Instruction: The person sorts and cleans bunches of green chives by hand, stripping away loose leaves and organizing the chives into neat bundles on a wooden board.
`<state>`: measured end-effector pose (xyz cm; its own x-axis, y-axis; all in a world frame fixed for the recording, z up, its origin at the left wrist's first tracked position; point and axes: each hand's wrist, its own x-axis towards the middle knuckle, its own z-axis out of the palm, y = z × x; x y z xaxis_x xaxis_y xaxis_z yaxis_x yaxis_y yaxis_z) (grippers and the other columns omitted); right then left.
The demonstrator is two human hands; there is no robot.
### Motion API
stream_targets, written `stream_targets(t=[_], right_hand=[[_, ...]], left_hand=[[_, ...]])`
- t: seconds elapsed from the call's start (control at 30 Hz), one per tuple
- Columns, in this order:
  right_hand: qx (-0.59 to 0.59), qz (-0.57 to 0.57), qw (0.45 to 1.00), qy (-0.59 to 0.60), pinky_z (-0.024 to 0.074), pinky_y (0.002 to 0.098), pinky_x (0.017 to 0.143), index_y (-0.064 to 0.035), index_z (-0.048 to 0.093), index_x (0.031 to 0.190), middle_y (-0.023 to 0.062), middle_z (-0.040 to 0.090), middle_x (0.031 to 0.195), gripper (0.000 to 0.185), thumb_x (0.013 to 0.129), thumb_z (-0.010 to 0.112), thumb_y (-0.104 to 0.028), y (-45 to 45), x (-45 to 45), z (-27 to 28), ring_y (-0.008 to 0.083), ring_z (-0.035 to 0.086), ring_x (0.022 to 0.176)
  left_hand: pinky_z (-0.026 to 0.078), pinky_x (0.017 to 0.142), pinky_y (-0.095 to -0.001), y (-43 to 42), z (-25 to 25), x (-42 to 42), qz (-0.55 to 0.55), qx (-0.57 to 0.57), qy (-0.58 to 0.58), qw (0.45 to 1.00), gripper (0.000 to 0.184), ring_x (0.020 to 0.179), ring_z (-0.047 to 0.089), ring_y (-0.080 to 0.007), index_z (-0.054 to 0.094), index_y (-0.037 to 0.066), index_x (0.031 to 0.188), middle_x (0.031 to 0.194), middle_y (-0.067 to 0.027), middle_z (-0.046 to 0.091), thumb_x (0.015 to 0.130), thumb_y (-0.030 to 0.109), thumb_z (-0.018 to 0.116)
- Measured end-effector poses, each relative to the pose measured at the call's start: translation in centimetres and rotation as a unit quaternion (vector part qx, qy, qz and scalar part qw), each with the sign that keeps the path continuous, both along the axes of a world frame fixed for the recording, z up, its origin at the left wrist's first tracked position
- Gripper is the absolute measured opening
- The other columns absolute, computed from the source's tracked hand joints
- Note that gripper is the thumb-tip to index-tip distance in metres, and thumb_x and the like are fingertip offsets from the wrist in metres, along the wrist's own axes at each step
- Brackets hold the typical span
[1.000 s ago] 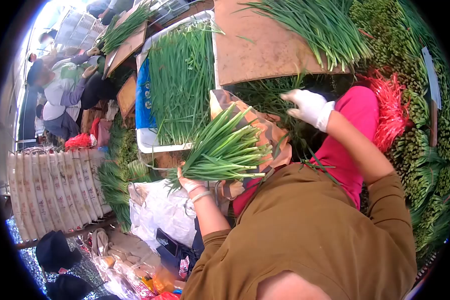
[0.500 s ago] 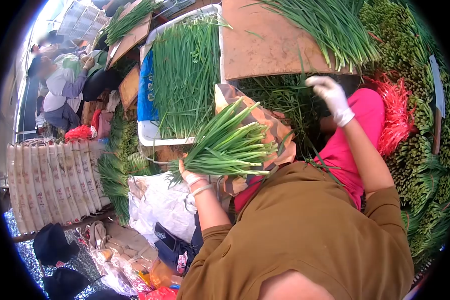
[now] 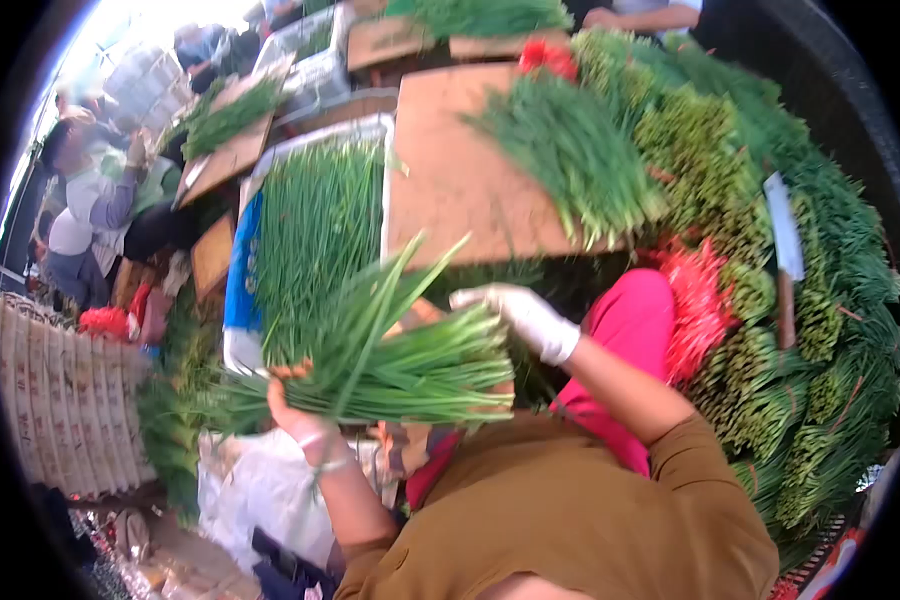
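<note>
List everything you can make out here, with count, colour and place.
Bunch of long thin leafy stalks: one, green with pale ends, in the left hand
Rectangular stalk-filled tray: one, white, beyond the bunch
Flat board: one, brown, right of the tray
Loose stalk pile: one, green, on the board
Plastic strips: uncounted, red, beside the knee
Wooden-handled knife: one, silvery, on stacked bundles
Stacked bundles: uncounted, green, far right
Crumpled sack: one, white, lower left
Co-workers: several, blurred, upper left
Left hand: one, partly white-covered, under the bunch
Right hand: one, white-gloved, at the pale ends
</note>
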<state>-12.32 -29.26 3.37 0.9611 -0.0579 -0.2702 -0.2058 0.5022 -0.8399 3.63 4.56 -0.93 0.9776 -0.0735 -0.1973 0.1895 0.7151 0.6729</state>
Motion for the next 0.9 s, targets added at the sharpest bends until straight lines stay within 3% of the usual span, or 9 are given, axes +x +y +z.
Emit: stream_targets(t=[0.1, 0.2, 0.23, 0.3, 0.37, 0.47, 0.57, 0.7, 0.9], right_hand=[[-0.039, -0.002, 0.999, 0.036, 0.0438, 0.0330, 0.095, -0.0021, 0.049, 0.131, 0.0056, 0.056, 0.126, 0.055, 0.089, 0.058, -0.036, 0.4, -1.9, -5.3, 0.0168, 0.054, 0.112], [-0.130, -0.110, 0.980, -0.101, 0.0388, 0.0331, 0.101, -0.0015, 0.049, 0.130, 0.0065, 0.054, 0.128, 0.054, 0.085, 0.064, -0.029, 0.2, -2.3, 0.4, 0.0180, 0.051, 0.116], [-0.151, -0.130, 0.973, -0.119, 0.0351, 0.0329, 0.104, 0.0017, 0.048, 0.130, 0.0093, 0.050, 0.133, 0.048, 0.086, 0.061, -0.012, 0.0, -2.5, 3.7, 0.0181, 0.048, 0.120], [-0.073, -0.132, 0.979, -0.136, 0.0362, 0.0314, 0.103, 0.0022, 0.044, 0.133, 0.0083, 0.049, 0.134, 0.051, 0.086, 0.059, -0.008, 0.0, -2.7, 6.4, 0.0154, 0.048, 0.117], [-0.108, -0.094, 0.985, -0.093, 0.0457, 0.0270, 0.088, 0.0007, 0.051, 0.127, 0.0066, 0.056, 0.124, 0.043, 0.086, 0.058, -0.006, 0.0, -2.4, 4.0, 0.0119, 0.055, 0.104], [-0.229, -0.021, 0.967, 0.108, 0.0439, 0.0183, 0.055, -0.0036, 0.065, 0.107, 0.0008, 0.067, 0.096, 0.022, 0.087, 0.056, -0.006, -2.0, -4.8, -3.5, 0.0054, 0.058, 0.071], [-0.199, -0.097, 0.974, 0.045, 0.0428, 0.0171, 0.052, -0.0027, 0.065, 0.100, 0.0044, 0.068, 0.101, 0.015, 0.090, 0.055, -0.008, -3.9, -6.3, -4.8, 0.0049, 0.058, 0.069], [-0.211, -0.187, 0.959, 0.014, 0.0403, 0.0150, 0.051, -0.0022, 0.064, 0.102, 0.0041, 0.068, 0.101, 0.017, 0.091, 0.052, -0.008, -6.4, -6.7, -4.3, 0.0031, 0.054, 0.067], [0.075, -0.332, 0.933, -0.119, 0.0381, 0.0143, 0.053, 0.0001, 0.052, 0.124, -0.0047, 0.055, 0.082, 0.039, 0.093, 0.057, -0.023, -11.8, -10.0, -3.7, 0.0001, 0.042, 0.058]], left_hand=[[0.044, 0.093, -0.0488, -1.0, -2.8, -0.5, 0.028, -0.015, 0.146, 0.989, 0.025, 0.093, 0.058, -0.0292, 0.056, 0.007, 0.088, 0.085, -0.0107, 0.062, 0.086, 0.032, 0.052], [0.043, 0.095, -0.0489, -4.6, 6.9, -3.5, 0.062, -0.038, 0.083, 0.994, 0.023, 0.096, 0.056, -0.0290, 0.057, 0.007, 0.086, 0.087, -0.0081, 0.059, 0.088, 0.028, 0.050], [0.043, 0.096, -0.0487, -5.6, 9.0, -3.6, 0.087, -0.024, 0.064, 0.994, 0.022, 0.097, 0.056, -0.0288, 0.058, 0.007, 0.086, 0.088, -0.0077, 0.059, 0.088, 0.027, 0.049], [0.043, 0.096, -0.0471, -5.0, 10.0, -3.6, 0.064, -0.110, -0.031, 0.991, 0.023, 0.098, 0.055, -0.0253, 0.060, 0.006, 0.086, 0.092, -0.0064, 0.059, 0.089, 0.025, 0.048], [0.043, 0.095, -0.0457, -4.5, 7.6, -2.5, 0.045, 0.086, -0.089, 0.991, 0.022, 0.095, 0.057, -0.0222, 0.060, 0.005, 0.088, 0.089, -0.0061, 0.059, 0.089, 0.024, 0.048], [0.045, 0.094, -0.0469, -1.0, -1.2, -1.0, 0.015, 0.033, 0.045, 0.998, 0.016, 0.086, 0.059, -0.0224, 0.059, 0.006, 0.084, 0.084, -0.0077, 0.061, 0.087, 0.021, 0.052], [0.044, 0.094, -0.0517, 1.3, -4.9, -2.0, 0.031, -0.135, 0.108, 0.984, 0.015, 0.086, 0.060, -0.0239, 0.061, 0.010, 0.088, 0.085, -0.0055, 0.064, 0.085, 0.022, 0.055], [0.045, 0.091, -0.0533, 2.5, -6.6, -1.4, 0.002, -0.095, 0.115, 0.989, 0.026, 0.093, 0.061, -0.0331, 0.064, 0.009, 0.086, 0.095, -0.0118, 0.067, 0.088, 0.030, 0.050], [0.046, 0.089, -0.0568, 5.0, -10.5, 0.0, -0.046, -0.111, 0.105, 0.987, 0.026, 0.097, 0.061, -0.0359, 0.066, 0.009, 0.090, 0.101, -0.0158, 0.066, 0.085, 0.030, 0.052]])
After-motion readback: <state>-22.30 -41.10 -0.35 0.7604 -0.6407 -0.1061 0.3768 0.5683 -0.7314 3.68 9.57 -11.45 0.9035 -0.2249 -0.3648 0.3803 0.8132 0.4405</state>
